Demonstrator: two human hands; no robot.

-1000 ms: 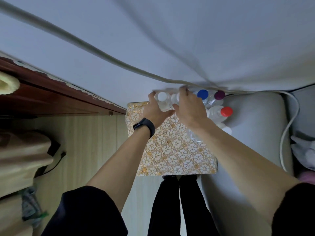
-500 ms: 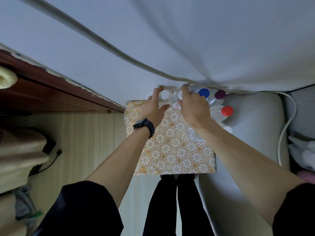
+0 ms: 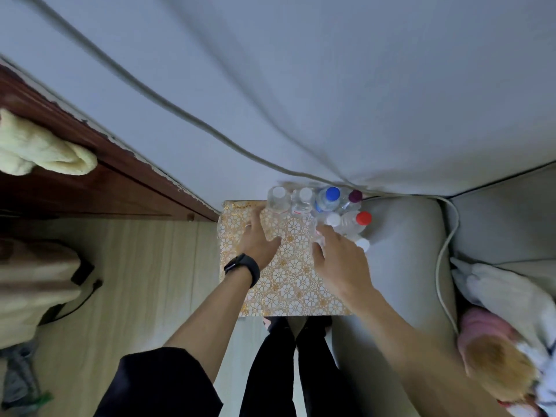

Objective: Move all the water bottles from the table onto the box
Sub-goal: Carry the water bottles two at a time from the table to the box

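Note:
Several clear water bottles stand upright along the far and right edges of a box (image 3: pixel 288 284) covered in gold flower-patterned paper. Two white-capped bottles (image 3: pixel 279 197) (image 3: pixel 304 200) stand at the far edge, beside a blue-capped bottle (image 3: pixel 329 197) and a purple-capped one (image 3: pixel 355 196). A red-capped bottle (image 3: pixel 359 221) and further white-capped ones stand at the right. My left hand (image 3: pixel 258 239) hovers over the box, fingers spread, empty, just below the two white-capped bottles. My right hand (image 3: pixel 340 257) is over the box's right side, fingers apart, close to a white-capped bottle (image 3: pixel 332 220).
A grey sofa arm (image 3: pixel 403 251) adjoins the box's right side, with a white cable (image 3: pixel 445 254) draped over it. A white wall and a grey cord (image 3: pixel 168 103) rise behind. A brown wooden ledge (image 3: pixel 90 182) with a pale towel (image 3: pixel 45 149) is at left. My legs stand below the box.
Both hands have let go of the two white-capped bottles at the far edge and drawn back toward me. The bottles stay standing there.

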